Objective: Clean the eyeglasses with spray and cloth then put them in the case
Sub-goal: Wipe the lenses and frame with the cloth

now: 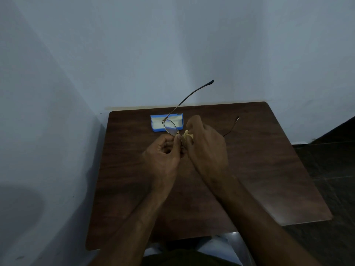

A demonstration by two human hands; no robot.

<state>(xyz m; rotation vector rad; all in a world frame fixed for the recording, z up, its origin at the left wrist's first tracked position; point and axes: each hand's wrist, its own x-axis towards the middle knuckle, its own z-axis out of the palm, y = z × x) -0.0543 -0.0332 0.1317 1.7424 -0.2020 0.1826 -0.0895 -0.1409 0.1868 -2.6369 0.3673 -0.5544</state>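
Showing a table (259, 169) with its far and left edges close to 2 walls (172, 45) and floor (330, 160) open on its right; the blue case (157, 128) lies open near the far edge. Above the table's middle, the left hand (163, 156) pinches the eyeglasses (171, 128) beside 1 lens. The right hand (206, 143) curls round a yellow cloth (187, 135) on the other lens.
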